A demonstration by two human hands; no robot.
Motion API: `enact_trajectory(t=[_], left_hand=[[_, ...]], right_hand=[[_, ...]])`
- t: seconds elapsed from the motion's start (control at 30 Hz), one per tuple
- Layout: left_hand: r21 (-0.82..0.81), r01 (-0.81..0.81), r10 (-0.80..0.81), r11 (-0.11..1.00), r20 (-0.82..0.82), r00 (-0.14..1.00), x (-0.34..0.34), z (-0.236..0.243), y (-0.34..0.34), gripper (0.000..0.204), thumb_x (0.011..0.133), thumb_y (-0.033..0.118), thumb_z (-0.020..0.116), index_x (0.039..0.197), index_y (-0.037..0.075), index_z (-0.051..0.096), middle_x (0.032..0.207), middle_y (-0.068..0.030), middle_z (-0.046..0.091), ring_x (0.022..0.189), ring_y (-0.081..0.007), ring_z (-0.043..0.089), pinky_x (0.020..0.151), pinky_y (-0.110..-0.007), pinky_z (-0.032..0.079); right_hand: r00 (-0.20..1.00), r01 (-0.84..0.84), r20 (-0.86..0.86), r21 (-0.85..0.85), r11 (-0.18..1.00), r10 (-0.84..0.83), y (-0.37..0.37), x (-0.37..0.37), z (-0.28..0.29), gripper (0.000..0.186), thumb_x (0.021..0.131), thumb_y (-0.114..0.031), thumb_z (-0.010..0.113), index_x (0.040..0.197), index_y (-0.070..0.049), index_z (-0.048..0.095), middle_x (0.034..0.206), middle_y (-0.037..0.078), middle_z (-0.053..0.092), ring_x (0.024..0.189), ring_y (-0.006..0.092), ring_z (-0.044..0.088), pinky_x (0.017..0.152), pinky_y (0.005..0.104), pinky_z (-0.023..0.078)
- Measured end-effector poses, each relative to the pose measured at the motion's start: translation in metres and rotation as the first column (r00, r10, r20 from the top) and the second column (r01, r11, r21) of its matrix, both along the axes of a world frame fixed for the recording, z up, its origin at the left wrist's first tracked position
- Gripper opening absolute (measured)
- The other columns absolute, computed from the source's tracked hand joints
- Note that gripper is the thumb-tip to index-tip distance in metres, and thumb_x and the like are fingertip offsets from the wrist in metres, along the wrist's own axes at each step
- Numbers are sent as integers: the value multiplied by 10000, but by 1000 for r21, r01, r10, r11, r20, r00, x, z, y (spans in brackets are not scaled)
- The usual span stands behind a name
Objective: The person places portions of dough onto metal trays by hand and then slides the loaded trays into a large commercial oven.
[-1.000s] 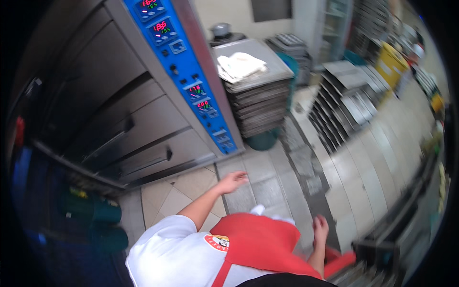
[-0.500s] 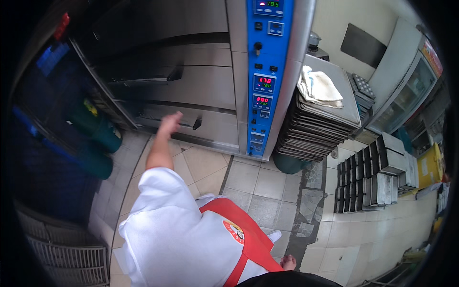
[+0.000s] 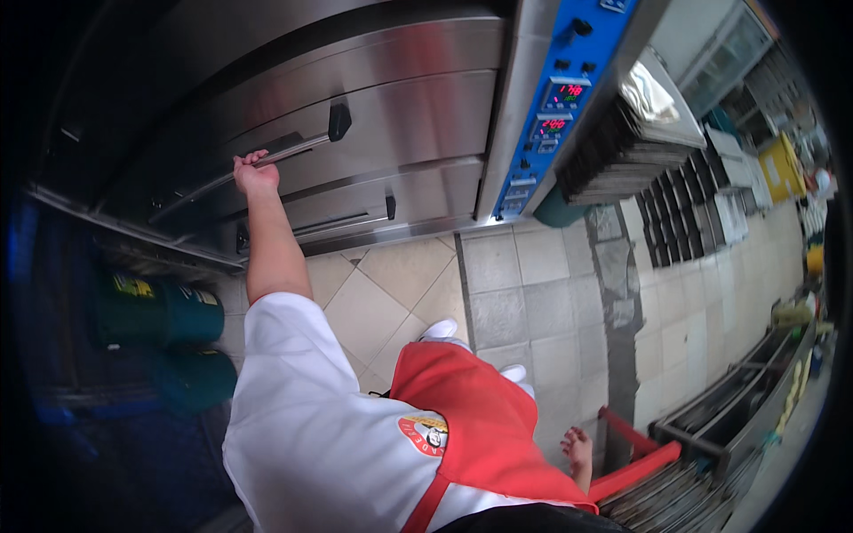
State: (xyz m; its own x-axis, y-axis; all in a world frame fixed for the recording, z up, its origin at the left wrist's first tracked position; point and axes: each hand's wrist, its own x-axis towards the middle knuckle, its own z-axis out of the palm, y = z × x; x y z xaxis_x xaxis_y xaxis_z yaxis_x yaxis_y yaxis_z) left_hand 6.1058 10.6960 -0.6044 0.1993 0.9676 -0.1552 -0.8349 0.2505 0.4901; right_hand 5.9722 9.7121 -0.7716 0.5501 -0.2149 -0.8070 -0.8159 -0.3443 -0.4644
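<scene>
My left hand (image 3: pixel 257 174) is stretched out to a steel deck oven, its fingers wrapped round the long bar handle (image 3: pixel 305 146) of an oven door (image 3: pixel 418 115). That door looks closed. Below it is a lower door (image 3: pixel 426 197) with a handle of its own. My right hand (image 3: pixel 577 447) hangs low at my right side, fingers apart and slightly bent, holding nothing. Close beside it is the red bar (image 3: pixel 635 473) of a metal rack, with a gap between.
A blue control panel (image 3: pixel 551 111) with lit displays runs up the oven's right side. Stacked dark trays (image 3: pixel 613 147) with a white cloth (image 3: pixel 647 93) stand beyond it, near rows of bread tins (image 3: pixel 680 213). Green bins (image 3: pixel 191 382) stand at left. The floor is tiled (image 3: pixel 506 306).
My left hand has reached forward and closed round the oven door's bar handle. The view has shifted nearer the oven, and my right hand shows more fully beside the red-barred rack.
</scene>
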Motion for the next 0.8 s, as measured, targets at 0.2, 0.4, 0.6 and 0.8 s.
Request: enact_trajectory(t=[0.2, 0.4, 0.6, 0.8], left_hand=[[-87, 10, -23, 996, -149, 989, -59, -13, -20, 348, 1036, 296, 292, 756, 102, 359, 619, -22, 297, 556, -190, 339, 604, -382, 433], [-245, 59, -115, 968, -220, 969, -130, -104, -83, 366, 1003, 291, 294, 705, 95, 373, 606, -43, 336, 576, -223, 417, 639, -410, 482], [-184, 379, -395, 907, -56, 917, -166, -176, -92, 423, 995, 259, 268, 605, 112, 341, 616, -87, 412, 646, -261, 481, 809, -494, 501], [-196, 489, -505, 850, -40, 862, -168, -200, -112, 379, 1002, 225, 276, 659, 95, 370, 628, -74, 421, 711, -262, 505, 885, -494, 483]], right_hand=[[980, 89, 178, 26, 996, -93, 31, -113, -46, 347, 950, -237, 611, 1260, -85, 580, 1033, 32, 660, 765, 130, 617, 650, 291, 460], [918, 344, 169, 114, 932, -360, 110, -279, -44, 372, 945, -238, 602, 1273, -64, 574, 1067, 43, 649, 856, 135, 621, 717, 298, 461], [858, 501, -126, -4, 865, -498, 154, -546, -92, 357, 932, -202, 595, 1247, -35, 585, 938, 62, 636, 783, 169, 636, 608, 277, 467], [642, 655, -435, -116, 747, -631, 226, -757, -101, 316, 898, -186, 614, 1170, -27, 596, 920, 97, 655, 703, 216, 673, 490, 276, 452]])
